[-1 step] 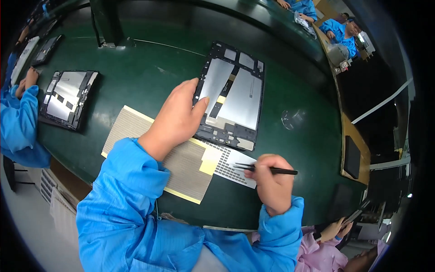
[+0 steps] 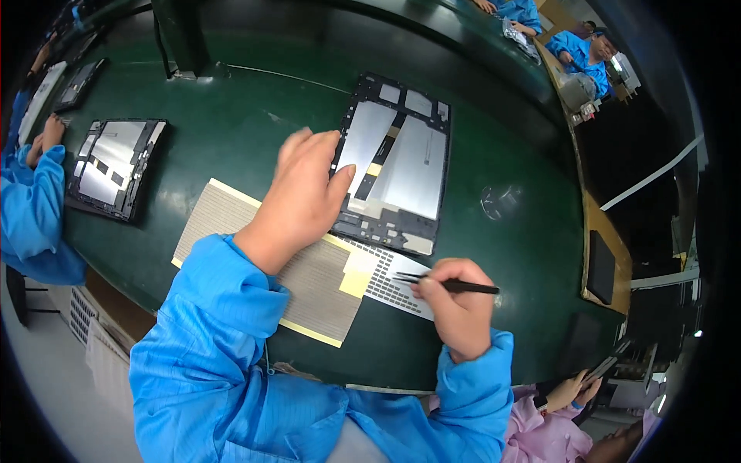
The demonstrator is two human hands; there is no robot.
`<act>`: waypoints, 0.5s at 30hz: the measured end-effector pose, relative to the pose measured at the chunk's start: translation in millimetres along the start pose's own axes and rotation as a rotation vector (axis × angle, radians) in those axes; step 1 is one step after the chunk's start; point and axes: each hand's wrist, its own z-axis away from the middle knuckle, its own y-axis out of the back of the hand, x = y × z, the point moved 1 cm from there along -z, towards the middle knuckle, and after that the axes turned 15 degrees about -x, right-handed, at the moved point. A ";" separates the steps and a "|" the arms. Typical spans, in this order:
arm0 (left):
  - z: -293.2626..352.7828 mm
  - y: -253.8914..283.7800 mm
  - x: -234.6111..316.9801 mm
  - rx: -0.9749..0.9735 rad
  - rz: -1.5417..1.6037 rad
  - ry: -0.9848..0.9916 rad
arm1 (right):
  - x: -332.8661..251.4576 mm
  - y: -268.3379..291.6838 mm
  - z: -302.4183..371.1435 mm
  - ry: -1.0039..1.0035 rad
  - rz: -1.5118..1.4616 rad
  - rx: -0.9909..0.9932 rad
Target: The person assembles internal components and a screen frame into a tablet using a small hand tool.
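Observation:
An opened tablet (image 2: 409, 166), with silver panels, a black frame and a dark ribbon strip, lies on the green table. My left hand (image 2: 301, 193) grips its left edge, thumb over the rim. Black tweezers (image 2: 463, 286) are pinched in my right hand (image 2: 461, 312), their tips pointing left above a white sheet of small dark stickers (image 2: 401, 298). Whether the tips hold a sticker is too small to tell. The tablet's lower edge lies by the top of that sheet. Under my left forearm is a brown lined sheet with yellow edges (image 2: 316, 289), a pale yellow piece (image 2: 355, 279) at its right.
Another opened tablet (image 2: 116, 166) lies at the left near a co-worker's blue sleeve (image 2: 35, 201). Clear film (image 2: 500, 202) rests right of my tablet. A dark flat panel (image 2: 600, 267) sits at the right edge. A person in pink (image 2: 548, 432) holds something flat, lower right.
My right hand and the tweezers have shifted slightly left, bringing the tips further over the sticker sheet. The fingers of my left hand have moved a little at the tablet's edge.

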 end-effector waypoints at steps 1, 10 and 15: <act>2.2 -0.4 0.0 0.041 -0.053 -0.039 | 3.8 -1.2 -3.2 -0.075 0.033 0.003; 26.2 -6.9 17.9 -0.109 -0.444 -0.262 | 10.9 1.0 1.6 -0.041 0.123 -0.046; 36.3 -5.1 24.6 -0.231 -0.465 -0.299 | 10.6 2.6 2.4 -0.021 0.110 -0.011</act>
